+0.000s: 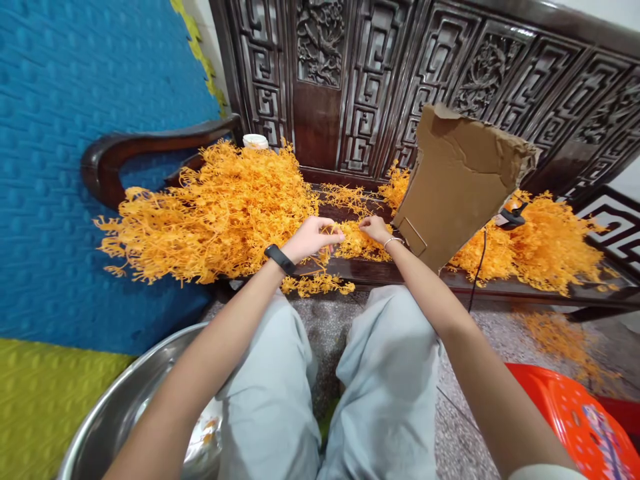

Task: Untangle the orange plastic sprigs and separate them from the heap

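My left hand (311, 239), with a black band on the wrist, is in front of me at the bench, thumb and fingers curled around a thin orange plastic sprig (330, 230). Just to its right, my right hand (376, 230) has its fingertips pinched together over a small pile of orange plastic pieces (357, 243). What sits between those fingertips is too small to make out. A large heap of the same branching orange plastic pieces (235, 207) lies left of my left hand. Beside my right hand a brown cardboard piece (450, 180) stands tilted.
The dark wooden bench (370, 270) has a carved back (320, 127). More orange pieces (555, 247) and a black device (513, 217) with a cable lie to the right. A metal basin (100, 413) is at lower left, a red stool (565, 407) at lower right.
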Demonstrator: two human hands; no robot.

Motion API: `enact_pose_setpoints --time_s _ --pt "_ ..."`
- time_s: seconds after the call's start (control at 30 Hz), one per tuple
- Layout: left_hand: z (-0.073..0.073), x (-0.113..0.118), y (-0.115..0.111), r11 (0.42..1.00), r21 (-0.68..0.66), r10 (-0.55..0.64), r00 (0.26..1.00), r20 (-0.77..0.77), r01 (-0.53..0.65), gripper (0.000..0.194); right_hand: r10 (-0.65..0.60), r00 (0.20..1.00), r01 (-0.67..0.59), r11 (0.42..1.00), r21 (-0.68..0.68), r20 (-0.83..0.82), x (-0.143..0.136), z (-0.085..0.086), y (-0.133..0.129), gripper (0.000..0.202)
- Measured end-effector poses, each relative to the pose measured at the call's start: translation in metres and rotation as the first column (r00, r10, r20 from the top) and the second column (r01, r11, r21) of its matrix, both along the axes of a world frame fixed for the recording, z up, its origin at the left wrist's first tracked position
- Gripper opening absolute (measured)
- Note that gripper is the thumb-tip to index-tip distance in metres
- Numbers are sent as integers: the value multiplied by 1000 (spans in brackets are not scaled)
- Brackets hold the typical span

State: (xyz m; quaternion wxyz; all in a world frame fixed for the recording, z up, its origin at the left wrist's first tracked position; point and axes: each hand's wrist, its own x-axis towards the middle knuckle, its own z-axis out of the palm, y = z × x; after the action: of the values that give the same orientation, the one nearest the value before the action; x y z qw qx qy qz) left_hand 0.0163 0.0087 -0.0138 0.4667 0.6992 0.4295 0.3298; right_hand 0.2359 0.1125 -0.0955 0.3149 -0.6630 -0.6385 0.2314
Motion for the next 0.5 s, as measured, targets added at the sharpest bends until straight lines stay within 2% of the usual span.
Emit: enact_pose_setpoints --time_s 0.23,0.3,0.37,0.43,0.47,0.5 --pt "-1 -5 5 998 10 61 998 -3 -61 10 81 984 -75 996 43 -161 -18 27 -17 9" --pt "-5 -6 8 997 21 76 997 8 -76 11 128 959 -123 992 36 -252 -22 37 -26 16" --pt "-8 -7 12 996 27 88 996 25 -89 12 223 875 -240 971 15 -430 -26 47 -35 31" --pt "-11 -7 15 995 36 93 995 46 -94 13 327 734 -416 909 -15 -595 -30 57 -45 45" --pt "-12 -8 16 994 43 94 994 54 -96 12 365 686 -490 871 -30 -630 -32 61 -49 48" --pt "-13 -8 16 994 53 95 994 59 -98 11 401 675 -539 841 -42 -619 -34 64 -54 47"
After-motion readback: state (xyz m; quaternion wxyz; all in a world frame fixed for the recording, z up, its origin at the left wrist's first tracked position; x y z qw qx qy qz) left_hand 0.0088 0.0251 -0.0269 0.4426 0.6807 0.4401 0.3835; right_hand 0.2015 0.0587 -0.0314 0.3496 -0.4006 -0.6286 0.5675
